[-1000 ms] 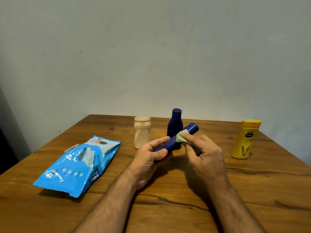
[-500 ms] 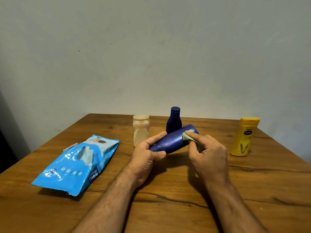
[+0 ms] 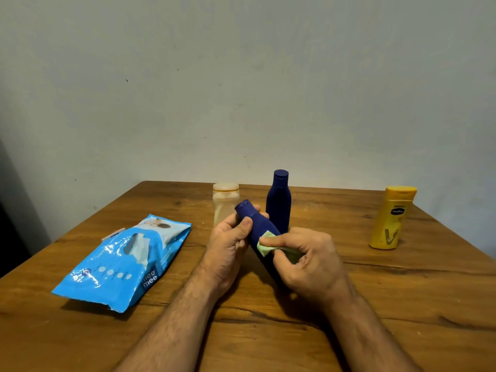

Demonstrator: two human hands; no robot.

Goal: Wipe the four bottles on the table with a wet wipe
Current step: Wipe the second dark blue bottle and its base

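Over the table middle, head view: one dark blue bottle [image 3: 259, 234] is held clear of the wooden table [image 3: 402, 304], between both hands.
Left hand: left hand [image 3: 229, 245] is wrapped round the neck end, thumb across the front and fingertips showing behind the cap; judged the steadying grip, so the body stays free for rubbing.
Right hand: right hand [image 3: 308, 260] pinches a pale green wet wipe [image 3: 265, 242] against the bottle's side, fingers curled round the wad; judged the working hand.
Hands, relation: close together, both clamped on the same bottle, not touching each other as far as visible.
Axis of held bottle: long axis tilted, cap end up, away and to the left; base end down toward the person, hidden behind the right hand.
Other bottles: second blue bottle [image 3: 279, 201] upright just behind the held one; clear bottle [image 3: 225, 202] upright beside it to the left; yellow bottle [image 3: 390, 218] standing on its cap, well apart on the right.
Wipes pack: blue pack [image 3: 120, 261] flat on the left, a wipe showing at its opening; judged within reach for a fresh wipe.
Step judged: wiping the body of the held bottle.
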